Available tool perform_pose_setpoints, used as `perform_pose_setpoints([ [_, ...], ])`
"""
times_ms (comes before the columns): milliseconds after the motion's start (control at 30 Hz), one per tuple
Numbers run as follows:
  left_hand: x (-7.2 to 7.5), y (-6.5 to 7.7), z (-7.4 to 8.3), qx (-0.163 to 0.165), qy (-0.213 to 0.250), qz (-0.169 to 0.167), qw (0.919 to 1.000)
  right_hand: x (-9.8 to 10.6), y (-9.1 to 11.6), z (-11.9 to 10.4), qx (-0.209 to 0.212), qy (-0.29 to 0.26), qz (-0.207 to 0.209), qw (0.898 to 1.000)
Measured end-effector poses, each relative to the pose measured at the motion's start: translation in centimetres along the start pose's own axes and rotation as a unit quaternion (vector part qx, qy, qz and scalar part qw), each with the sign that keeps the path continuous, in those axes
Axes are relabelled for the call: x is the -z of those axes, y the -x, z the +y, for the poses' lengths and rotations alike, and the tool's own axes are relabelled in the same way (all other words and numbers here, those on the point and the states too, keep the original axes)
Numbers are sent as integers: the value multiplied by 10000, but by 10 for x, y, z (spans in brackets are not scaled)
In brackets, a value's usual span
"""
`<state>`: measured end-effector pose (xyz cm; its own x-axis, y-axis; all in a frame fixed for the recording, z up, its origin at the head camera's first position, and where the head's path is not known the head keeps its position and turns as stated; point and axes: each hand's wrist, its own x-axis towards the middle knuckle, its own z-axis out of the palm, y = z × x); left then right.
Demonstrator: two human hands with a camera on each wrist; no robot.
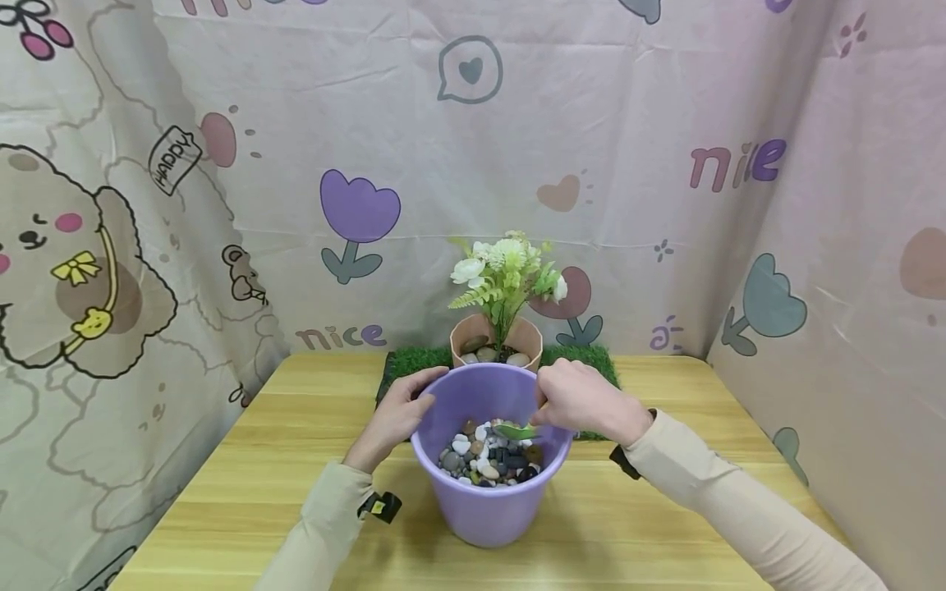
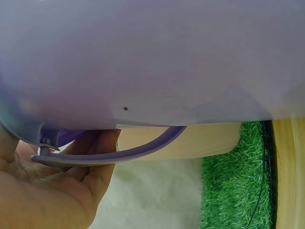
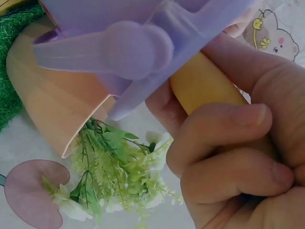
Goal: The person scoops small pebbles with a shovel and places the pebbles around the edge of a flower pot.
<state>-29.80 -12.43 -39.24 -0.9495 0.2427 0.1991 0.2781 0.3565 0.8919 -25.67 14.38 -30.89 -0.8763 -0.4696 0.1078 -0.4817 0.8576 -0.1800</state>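
A purple plastic bucket [image 1: 488,513] stands on the table with a bed of mixed pebbles [image 1: 484,468] inside. My left hand [image 1: 395,414] grips its left rim. In the left wrist view, the bucket's handle [image 2: 119,156] hangs across that hand's fingers. Over the right rim, my right hand [image 1: 587,402] holds a small trowel by its yellow handle [image 3: 205,83], with fingers curled round it. The trowel's green blade [image 1: 517,431] lies at the pebbles' surface inside the bucket; whether it carries any stones I cannot tell.
Just behind the bucket, a peach flowerpot [image 1: 460,335] holds white artificial flowers [image 1: 510,267] and large stones. A green turf mat [image 1: 421,359] lies beneath it at the back of the wooden table [image 1: 310,476]. Printed cloth [image 1: 414,164] hangs behind and on both sides.
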Motion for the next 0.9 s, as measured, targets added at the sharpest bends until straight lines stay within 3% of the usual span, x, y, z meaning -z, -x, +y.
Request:
perform_pose_setpoints([
  [300,2,-2,2,-69,-7,20,10000,-4,4,-1,230,418,446,9979],
  [433,2,-1,2,-23,21,-27,10000,-9,2,3,333,407,399,9978],
  [900,1,-1,-1,63,84,-66,9999,-23,11,15,1144,599,838,9881],
])
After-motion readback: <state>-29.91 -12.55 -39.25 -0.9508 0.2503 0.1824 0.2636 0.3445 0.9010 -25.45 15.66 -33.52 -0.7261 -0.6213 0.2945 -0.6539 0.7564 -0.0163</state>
